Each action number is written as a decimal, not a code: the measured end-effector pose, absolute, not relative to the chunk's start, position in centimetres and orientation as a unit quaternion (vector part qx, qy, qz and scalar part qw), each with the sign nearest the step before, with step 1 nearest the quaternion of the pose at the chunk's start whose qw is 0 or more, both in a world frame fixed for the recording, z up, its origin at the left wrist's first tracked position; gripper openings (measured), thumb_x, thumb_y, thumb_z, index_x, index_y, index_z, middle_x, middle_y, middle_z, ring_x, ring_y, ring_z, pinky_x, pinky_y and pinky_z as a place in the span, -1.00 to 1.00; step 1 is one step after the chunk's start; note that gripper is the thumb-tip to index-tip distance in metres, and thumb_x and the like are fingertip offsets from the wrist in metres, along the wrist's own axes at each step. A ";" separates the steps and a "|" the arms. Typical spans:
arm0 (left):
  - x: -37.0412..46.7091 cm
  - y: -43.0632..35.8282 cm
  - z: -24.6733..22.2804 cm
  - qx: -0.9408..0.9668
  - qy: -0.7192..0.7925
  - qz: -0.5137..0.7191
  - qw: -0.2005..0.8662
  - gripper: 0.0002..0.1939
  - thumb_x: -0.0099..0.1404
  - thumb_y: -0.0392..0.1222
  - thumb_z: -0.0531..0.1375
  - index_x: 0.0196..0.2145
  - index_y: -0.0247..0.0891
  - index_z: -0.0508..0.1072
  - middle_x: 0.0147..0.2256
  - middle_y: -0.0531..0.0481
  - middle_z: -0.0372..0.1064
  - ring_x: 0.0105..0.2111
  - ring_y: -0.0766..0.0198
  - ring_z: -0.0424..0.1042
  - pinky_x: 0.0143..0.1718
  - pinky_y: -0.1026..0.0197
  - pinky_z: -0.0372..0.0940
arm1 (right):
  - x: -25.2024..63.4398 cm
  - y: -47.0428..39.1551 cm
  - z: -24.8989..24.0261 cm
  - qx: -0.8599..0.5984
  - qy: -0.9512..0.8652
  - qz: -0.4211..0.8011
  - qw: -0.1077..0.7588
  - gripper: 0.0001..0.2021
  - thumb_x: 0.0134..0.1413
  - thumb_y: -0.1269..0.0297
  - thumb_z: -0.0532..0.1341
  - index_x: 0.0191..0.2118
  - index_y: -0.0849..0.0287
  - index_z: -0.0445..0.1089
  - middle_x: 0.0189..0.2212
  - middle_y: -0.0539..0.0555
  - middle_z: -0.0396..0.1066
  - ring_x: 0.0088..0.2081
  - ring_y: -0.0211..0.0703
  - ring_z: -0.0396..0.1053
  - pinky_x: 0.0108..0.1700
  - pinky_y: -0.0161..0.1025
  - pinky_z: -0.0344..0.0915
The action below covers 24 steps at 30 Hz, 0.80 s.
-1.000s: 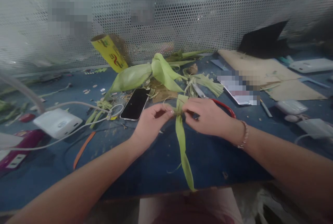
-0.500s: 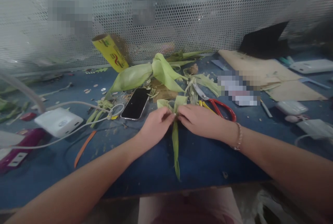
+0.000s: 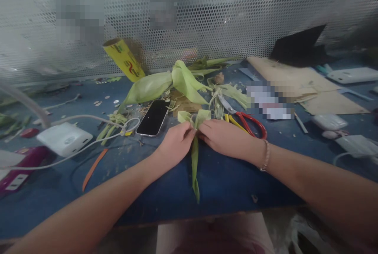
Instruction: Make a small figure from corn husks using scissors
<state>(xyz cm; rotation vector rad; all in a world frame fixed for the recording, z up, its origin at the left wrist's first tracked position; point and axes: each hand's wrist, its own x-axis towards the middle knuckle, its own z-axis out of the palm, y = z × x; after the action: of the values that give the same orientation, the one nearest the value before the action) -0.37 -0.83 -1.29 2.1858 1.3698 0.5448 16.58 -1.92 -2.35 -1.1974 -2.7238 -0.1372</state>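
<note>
A worn blue work table (image 3: 230,183) fills the view, backed at twelve o'clock by a perforated grey metal screen (image 3: 206,21). A flat sheet of brown cardboard (image 3: 298,80) lies at two o'clock, and a large knotted bundle of pale green leaves (image 3: 174,82) sits just past centre toward twelve. At nine o'clock rests a white rectangular charger block (image 3: 65,139); a black smartphone (image 3: 153,117) lies face up at eleven o'clock from the hands, and red-handled scissors (image 3: 246,119) at one o'clock. At centre, the left hand (image 3: 175,145) and the right hand (image 3: 226,138) meet, fingertips of both pinched together on a narrow green leaf strip (image 3: 195,163), whose short ends fan toward twelve while its long tail runs to six o'clock, lying on the table.
</note>
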 end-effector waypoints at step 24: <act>-1.1 -0.1 -1.4 0.874 0.484 0.020 0.041 -0.72 0.23 -0.30 -0.09 -0.56 -0.26 0.30 -0.56 -0.08 0.30 -0.49 0.13 0.35 -0.40 0.15 0.16 | 16.5 -2.1 -1.6 -0.316 -0.947 -0.014 0.054 -0.82 0.07 0.41 0.04 -0.45 0.28 0.35 -0.51 0.09 0.33 -0.41 -0.14 0.25 -0.27 -0.17 0.08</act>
<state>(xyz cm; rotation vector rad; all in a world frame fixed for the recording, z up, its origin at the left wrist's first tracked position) -1.09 -0.12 -1.37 2.6760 1.4825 0.0623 16.46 -2.11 -1.60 -0.9584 -2.8773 -0.0417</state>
